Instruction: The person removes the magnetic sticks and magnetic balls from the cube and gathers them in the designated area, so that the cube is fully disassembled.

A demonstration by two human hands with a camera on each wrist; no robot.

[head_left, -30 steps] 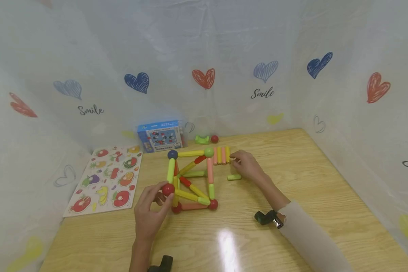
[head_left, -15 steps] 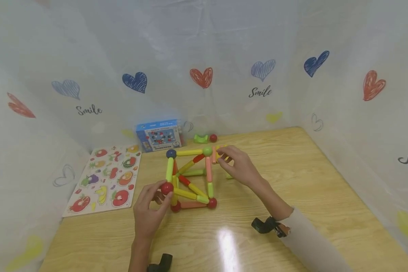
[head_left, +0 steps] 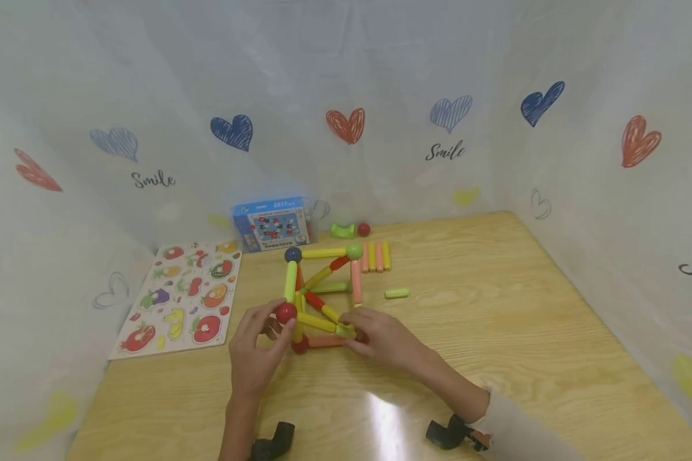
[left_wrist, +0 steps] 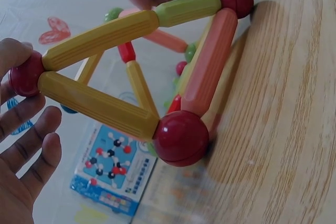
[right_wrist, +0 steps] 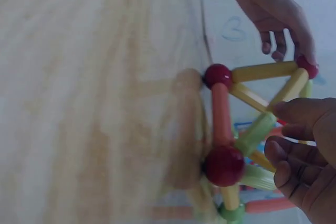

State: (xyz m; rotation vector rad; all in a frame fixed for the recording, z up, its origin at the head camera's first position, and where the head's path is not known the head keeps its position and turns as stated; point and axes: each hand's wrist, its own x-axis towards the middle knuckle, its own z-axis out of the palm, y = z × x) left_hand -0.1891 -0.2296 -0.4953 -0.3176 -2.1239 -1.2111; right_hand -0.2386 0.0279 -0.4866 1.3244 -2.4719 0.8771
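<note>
My left hand (head_left: 256, 349) pinches a red ball (head_left: 286, 313) at the near upper left corner of a ball-and-stick frame. Yellow sticks run from this ball, one of them (left_wrist: 102, 40) ending in a short light green stick (left_wrist: 189, 10) that reaches a lower red ball (right_wrist: 224, 166). My right hand (head_left: 386, 339) is beside that green stick, its thumb and fingertips right at the joint with the yellow one. Its fingers are loosely bent in the right wrist view. A blue ball (head_left: 293, 255) and a green ball (head_left: 354, 250) form the far upper corners.
Several pink and yellow sticks (head_left: 379, 256) lie in a row right of the frame, a short green stick (head_left: 396, 293) nearer. Behind stand a blue box (head_left: 273, 224), a green curved piece (head_left: 343, 231) and a red ball (head_left: 364, 229). A fruit picture board (head_left: 179, 298) lies left.
My right hand has moved left from the loose sticks, then nearer to me, to the frame's near right side. My left hand keeps hold of the red ball.
</note>
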